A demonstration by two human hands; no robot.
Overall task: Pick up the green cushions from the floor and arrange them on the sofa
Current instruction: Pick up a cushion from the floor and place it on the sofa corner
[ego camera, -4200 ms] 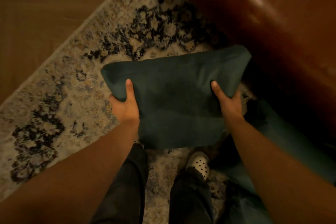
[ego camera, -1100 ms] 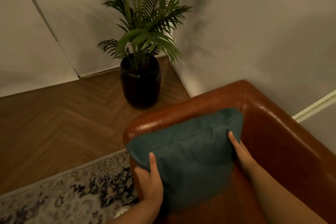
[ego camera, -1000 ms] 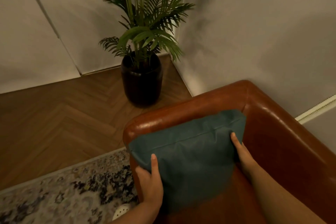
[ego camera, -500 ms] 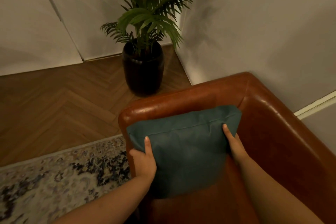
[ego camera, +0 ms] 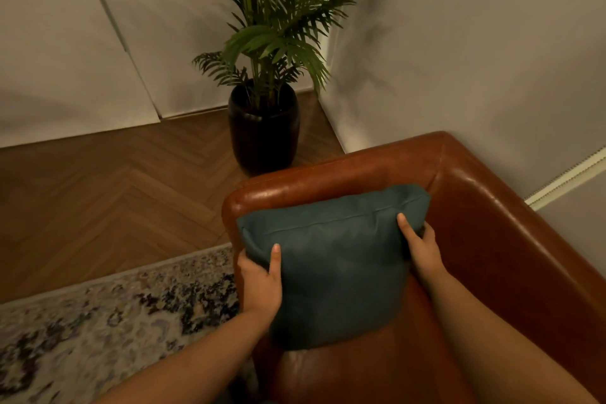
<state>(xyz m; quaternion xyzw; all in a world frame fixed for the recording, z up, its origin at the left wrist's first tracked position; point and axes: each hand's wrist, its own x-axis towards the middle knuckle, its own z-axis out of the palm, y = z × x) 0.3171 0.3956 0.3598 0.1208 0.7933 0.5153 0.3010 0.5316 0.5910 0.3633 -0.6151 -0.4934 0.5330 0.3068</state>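
The cushion fills the sofa corner against armrest and backrest. The seat to its right lies open. A plant stands just beyond the armrest.

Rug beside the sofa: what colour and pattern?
The rug is pale beige-grey with dark mottled, floral-like patches; head view.
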